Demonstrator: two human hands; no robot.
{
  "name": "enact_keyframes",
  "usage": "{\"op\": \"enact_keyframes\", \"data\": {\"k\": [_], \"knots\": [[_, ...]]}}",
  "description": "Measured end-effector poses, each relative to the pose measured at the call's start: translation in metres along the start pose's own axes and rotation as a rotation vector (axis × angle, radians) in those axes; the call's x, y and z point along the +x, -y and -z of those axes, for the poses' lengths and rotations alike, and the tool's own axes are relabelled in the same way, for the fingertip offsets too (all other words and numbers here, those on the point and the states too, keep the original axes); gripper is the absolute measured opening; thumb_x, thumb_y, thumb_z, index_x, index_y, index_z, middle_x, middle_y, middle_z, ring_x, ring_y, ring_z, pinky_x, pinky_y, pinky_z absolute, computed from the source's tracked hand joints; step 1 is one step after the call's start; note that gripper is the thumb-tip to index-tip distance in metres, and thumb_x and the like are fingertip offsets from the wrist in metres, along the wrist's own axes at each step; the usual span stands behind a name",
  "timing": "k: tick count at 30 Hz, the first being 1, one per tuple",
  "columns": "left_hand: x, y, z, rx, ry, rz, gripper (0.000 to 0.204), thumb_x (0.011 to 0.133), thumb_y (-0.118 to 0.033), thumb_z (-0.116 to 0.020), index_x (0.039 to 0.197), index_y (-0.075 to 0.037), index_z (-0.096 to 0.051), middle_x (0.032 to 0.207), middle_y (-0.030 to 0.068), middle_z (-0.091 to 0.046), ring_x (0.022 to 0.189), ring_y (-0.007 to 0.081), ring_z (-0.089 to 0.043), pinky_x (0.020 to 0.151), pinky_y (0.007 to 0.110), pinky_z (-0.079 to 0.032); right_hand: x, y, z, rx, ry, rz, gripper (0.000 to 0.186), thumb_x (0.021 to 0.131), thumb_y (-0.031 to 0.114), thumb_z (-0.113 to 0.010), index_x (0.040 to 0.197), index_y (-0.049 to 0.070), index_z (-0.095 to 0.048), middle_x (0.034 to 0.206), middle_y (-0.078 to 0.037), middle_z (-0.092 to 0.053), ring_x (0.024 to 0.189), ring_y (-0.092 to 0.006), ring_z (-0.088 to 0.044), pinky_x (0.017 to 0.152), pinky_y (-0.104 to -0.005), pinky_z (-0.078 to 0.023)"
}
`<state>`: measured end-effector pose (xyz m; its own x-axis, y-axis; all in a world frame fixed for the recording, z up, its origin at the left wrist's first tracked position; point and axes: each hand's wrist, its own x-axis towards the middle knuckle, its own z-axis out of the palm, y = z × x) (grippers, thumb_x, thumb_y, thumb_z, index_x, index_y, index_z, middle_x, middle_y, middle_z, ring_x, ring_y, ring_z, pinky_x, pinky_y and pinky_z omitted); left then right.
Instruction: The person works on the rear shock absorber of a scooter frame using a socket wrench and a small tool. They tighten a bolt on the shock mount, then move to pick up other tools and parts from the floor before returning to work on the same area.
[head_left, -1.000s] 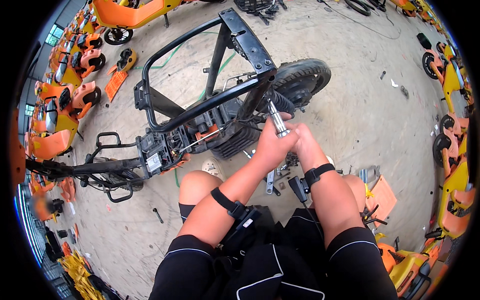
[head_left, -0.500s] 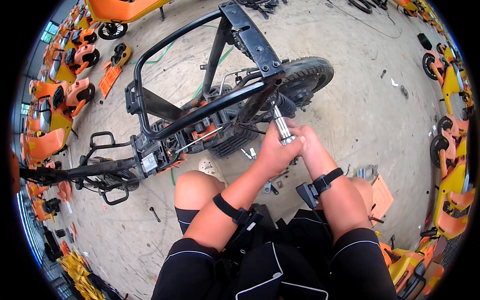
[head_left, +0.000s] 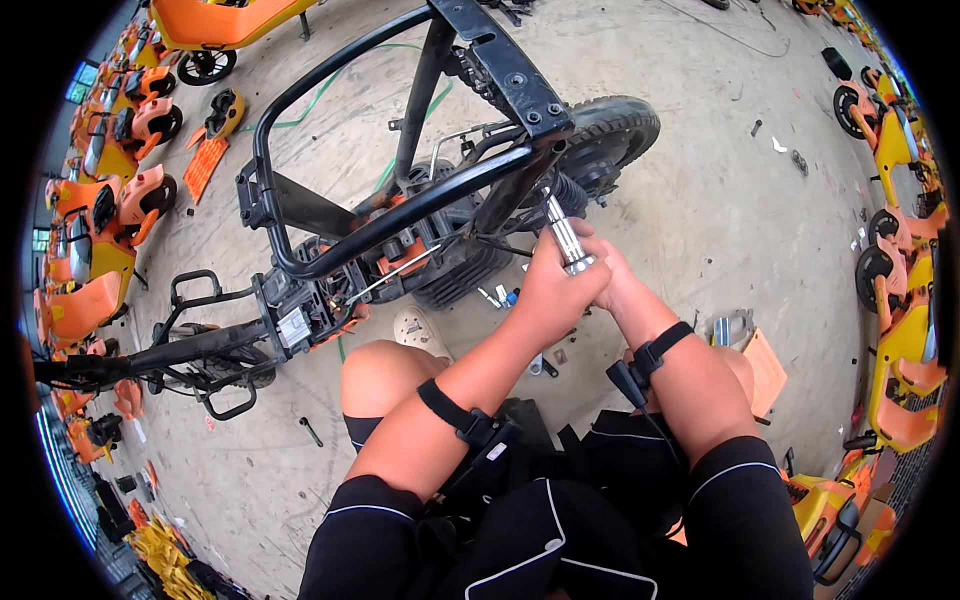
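Note:
Both hands are closed on a silver cylindrical socket tool [head_left: 564, 232], whose tip reaches toward a black coil-spring shock [head_left: 568, 193] beside the rear wheel [head_left: 628, 125]. My left hand [head_left: 558, 280] wraps it with the thumb across its lower end; my right hand [head_left: 612, 275] closes behind it, its fingers partly hidden by the left. The tool points up, under the corner of the bare black tubular scooter frame [head_left: 390, 215].
Small metal parts and tools [head_left: 545, 362] lie below my hands, a wrench [head_left: 310, 432] at left. An orange panel [head_left: 765, 365] sits right of my knee. Orange-yellow scooters [head_left: 900, 400] line both sides. A helmet [head_left: 226, 115] and orange mat [head_left: 205, 170] lie at upper left.
The scooter frame and floor have shifted slightly up and left in the picture as the view moved. My hands stay wrapped round the tool, with only slight movement at the shock.

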<state>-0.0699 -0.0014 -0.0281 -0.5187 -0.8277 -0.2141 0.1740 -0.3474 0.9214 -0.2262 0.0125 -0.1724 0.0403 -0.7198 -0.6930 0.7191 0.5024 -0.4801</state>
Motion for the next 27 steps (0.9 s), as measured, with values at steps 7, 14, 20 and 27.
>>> {"op": "enact_keyframes", "data": {"k": [7, 14, 20, 27], "knots": [[-0.004, -0.015, 0.007, -0.001, 0.037, 0.032, 0.049, 0.087, -0.014, -0.071, 0.127, 0.000, -0.045, 0.098, 0.0024, -0.064, 0.089, 0.0096, -0.057, 0.084, 0.030, -0.047, -0.042, 0.015, -0.041, -0.717, -0.207, 0.180, 0.036, 0.092, 0.032, -0.063, 0.098, -0.003, -0.064, 0.096, -0.012, -0.067, 0.092, -0.0222, -0.066, 0.075, -0.0354, -0.052], [-0.006, -0.017, 0.001, 0.087, -0.040, 0.031, 0.045, 0.088, -0.020, -0.072, 0.121, -0.001, -0.048, 0.096, 0.0030, -0.062, 0.091, 0.0105, -0.057, 0.085, 0.029, -0.047, -0.078, 0.038, -0.059, -1.479, 0.092, 0.502, 0.029, 0.086, 0.009, -0.057, 0.114, 0.002, -0.064, 0.105, -0.013, -0.068, 0.100, -0.0387, -0.064, 0.087, -0.0427, -0.051], [-0.007, -0.016, -0.001, -0.001, -0.040, 0.043, 0.041, 0.088, -0.018, -0.071, 0.119, -0.001, -0.048, 0.098, 0.0037, -0.061, 0.092, 0.0121, -0.059, 0.086, 0.031, -0.048, -0.112, 0.050, -0.080, -1.248, 0.277, 0.489, 0.054, 0.078, -0.005, -0.061, 0.131, 0.006, -0.055, 0.136, -0.013, -0.054, 0.119, -0.0341, -0.057, 0.100, -0.0401, -0.047], [-0.007, -0.006, -0.003, -0.174, -0.040, -0.034, 0.046, 0.091, -0.014, -0.068, 0.127, 0.000, -0.044, 0.108, 0.0067, -0.060, 0.097, 0.0146, -0.059, 0.088, 0.032, -0.049, -0.117, 0.036, -0.079, -1.223, 0.214, 0.731, 0.081, 0.082, -0.002, -0.067, 0.151, 0.006, -0.027, 0.139, -0.013, -0.051, 0.126, -0.0266, -0.054, 0.102, -0.0382, -0.046]]}}
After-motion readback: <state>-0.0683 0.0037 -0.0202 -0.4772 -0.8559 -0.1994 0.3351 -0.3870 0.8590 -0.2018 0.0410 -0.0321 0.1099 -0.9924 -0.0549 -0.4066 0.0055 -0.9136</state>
